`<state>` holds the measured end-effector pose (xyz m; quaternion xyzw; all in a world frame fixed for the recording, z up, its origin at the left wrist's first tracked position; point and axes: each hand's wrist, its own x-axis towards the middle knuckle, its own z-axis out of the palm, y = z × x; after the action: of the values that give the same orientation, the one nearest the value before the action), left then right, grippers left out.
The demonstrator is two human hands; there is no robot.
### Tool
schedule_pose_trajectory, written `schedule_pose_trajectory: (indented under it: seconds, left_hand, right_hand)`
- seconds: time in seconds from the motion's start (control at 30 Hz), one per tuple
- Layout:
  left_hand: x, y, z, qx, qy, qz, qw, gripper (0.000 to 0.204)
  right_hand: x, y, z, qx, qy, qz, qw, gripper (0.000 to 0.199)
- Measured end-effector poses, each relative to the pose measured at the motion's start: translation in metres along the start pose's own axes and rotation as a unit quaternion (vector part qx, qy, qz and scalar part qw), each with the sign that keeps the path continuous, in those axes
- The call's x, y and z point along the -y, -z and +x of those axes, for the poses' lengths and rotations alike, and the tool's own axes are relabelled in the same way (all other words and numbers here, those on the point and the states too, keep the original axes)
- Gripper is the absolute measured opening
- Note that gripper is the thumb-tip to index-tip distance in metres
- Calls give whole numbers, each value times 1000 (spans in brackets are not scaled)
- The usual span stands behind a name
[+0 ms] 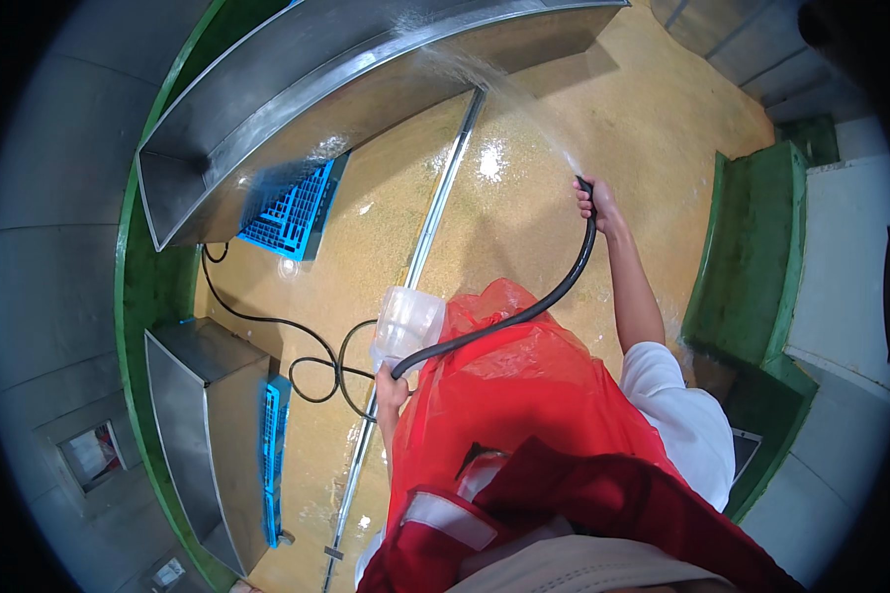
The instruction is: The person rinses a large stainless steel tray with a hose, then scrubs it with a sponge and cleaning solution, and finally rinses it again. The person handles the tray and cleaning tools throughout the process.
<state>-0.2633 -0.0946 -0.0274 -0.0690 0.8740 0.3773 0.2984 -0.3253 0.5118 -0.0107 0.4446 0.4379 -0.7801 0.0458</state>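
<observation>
A black hose (534,308) runs across the front of my red plastic apron (524,385). My right hand (600,205) is closed round it close to its end, out to the right. Water (524,104) sprays from that end toward the long stainless steel trough (366,69) at the far left. Low and near my body, my left hand (392,388) is closed on a lower stretch of the hose. Just beyond that hand is a clear plastic container (410,321); whether the fingers also hold it I cannot tell.
A blue plastic pallet (292,212) leans below the trough; another blue slatted piece (273,460) stands beside a steel cabinet-like box (183,435). Loops of hose (311,381) lie on the wet tan floor. A metal drain strip (435,217) crosses it. A green ledge (752,257) lines the right wall.
</observation>
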Motion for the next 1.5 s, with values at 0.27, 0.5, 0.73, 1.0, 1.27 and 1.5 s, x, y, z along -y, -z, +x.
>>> schedule_pose_trajectory:
  seconds: [0.27,0.5,0.73,1.0,1.27,1.5]
  left_hand:
    - [-11,20,18,-1,-1,61,998,29]
    - [11,33,37,6,-25,30,999,27]
    - [26,52,44,31,-5,-1,1000,27]
    - [21,68,65,44,-29,51,997,31]
    - [2,83,83,76,-80,69,991,34]
    - [29,90,121,134,-73,38,988,38]
  right_hand:
    - [2,12,-16,-121,94,140,978,24]
    - [-2,-6,-21,-130,86,116,981,25]
    - [-6,-46,-23,-71,7,44,996,26]
    - [-12,-39,-40,-119,53,104,986,26]
    - [-31,-13,-75,-199,114,168,959,22]
    - [-40,-30,-97,-199,95,131,967,24]
